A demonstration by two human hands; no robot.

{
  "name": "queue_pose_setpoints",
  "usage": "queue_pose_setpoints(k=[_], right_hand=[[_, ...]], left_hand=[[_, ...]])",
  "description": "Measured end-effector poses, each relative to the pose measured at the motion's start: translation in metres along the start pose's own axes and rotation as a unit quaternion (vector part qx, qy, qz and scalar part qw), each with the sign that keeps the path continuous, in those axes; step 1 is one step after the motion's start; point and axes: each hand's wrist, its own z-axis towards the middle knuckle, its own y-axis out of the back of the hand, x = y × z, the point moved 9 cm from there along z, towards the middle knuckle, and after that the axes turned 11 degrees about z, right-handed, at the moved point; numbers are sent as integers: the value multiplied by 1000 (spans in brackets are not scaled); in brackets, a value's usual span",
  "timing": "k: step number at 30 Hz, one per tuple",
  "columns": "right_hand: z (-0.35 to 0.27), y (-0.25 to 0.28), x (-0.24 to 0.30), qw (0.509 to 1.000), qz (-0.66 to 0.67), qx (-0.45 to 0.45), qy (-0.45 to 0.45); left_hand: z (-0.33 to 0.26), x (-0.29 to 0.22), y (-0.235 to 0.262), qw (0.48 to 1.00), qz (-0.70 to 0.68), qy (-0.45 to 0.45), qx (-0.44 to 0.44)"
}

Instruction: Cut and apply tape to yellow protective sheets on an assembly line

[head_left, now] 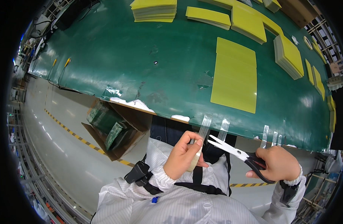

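L hand (183, 155), fingers curled, grips tape roll (194, 164) just off table (246, 130) edge, prob. to keep strip (205, 125) taut, w/ R hand (279, 163) closed round part-open scissors (237, 152) so blades (225, 146) sit near that strip

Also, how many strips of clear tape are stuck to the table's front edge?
5 visible: one strip running down to the left hand, another strip just right of that, and three strips by the right hand. More may be hidden farther right.
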Motion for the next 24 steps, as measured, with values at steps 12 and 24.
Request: queue_pose_setpoints(k=[12,24], right_hand=[[23,7,0,994,-12,89,-66],[32,1,-1,992,-1,105,-67]], left_hand=[[0,1,-2,999,-18,5,25],[1,2,-2,999,-22,7,28]])
